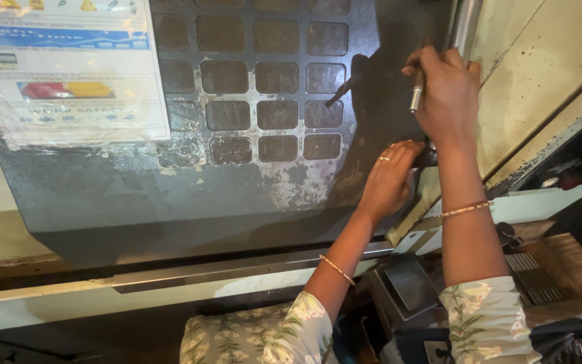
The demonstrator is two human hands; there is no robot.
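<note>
My right hand (447, 96) is raised at the right edge of a dark grey machine door (190, 195) and is closed around a vertical metal handle bar (417, 94). Just below it, my left hand (390, 176), wearing a ring, grips the door's edge near a dark knob (426, 158). Both wrists carry thin bangles, and both sleeves are floral. The door panel holds a grid of dark square window panes (276, 77).
A plastic-covered instruction sheet (69, 67) is taped to the door's upper left. A cream machine frame (540, 81) rises at the right. Below lie a metal rail (237, 269), a small dark tray (409, 283) and ribbed metal parts (540, 276).
</note>
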